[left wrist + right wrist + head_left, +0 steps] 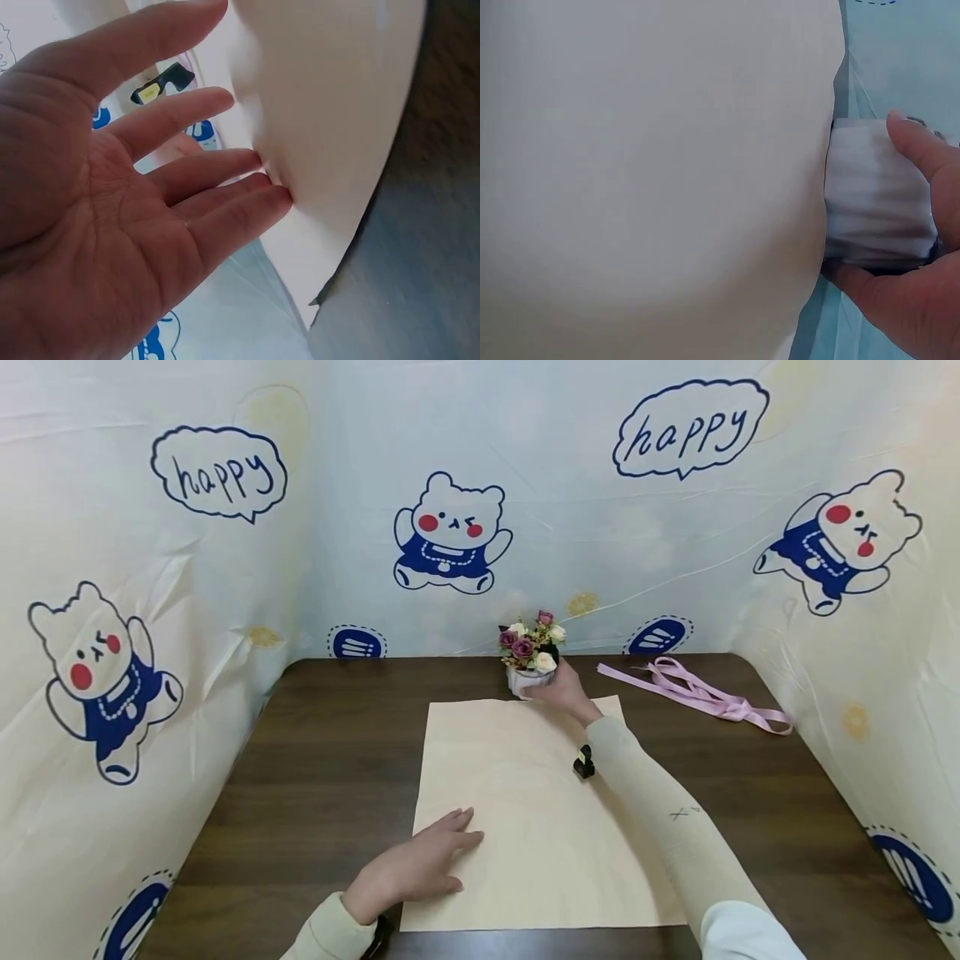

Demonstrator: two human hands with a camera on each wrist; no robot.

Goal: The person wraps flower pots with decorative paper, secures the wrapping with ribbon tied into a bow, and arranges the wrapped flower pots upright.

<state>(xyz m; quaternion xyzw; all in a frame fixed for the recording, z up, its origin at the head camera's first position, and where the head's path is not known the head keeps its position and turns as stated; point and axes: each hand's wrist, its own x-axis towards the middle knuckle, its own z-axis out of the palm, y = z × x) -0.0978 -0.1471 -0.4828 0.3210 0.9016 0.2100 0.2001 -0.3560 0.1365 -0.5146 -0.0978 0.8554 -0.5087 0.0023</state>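
Note:
A large sheet of cream paper point(517, 810) lies flat on the brown table. At its far edge stands a small white pot point(529, 681) of artificial flowers point(522, 648), purple and white with green leaves. My right hand point(564, 690) grips this pot from the right side; in the right wrist view, thumb and fingers straddle the ribbed white pot point(877, 195) right at the paper's edge. Near the paper's left edge, my left hand point(416, 864) rests on the sheet with fingers extended and spread. The left wrist view shows those fingertips point(279, 199) touching the paper.
A pink ribbon point(705, 695) lies loosely looped on the back right of the table point(330, 777). A small black device point(583, 763) is on my right wrist. Behind and at both sides hangs a pale cloth point(570, 527) printed with cartoon bears.

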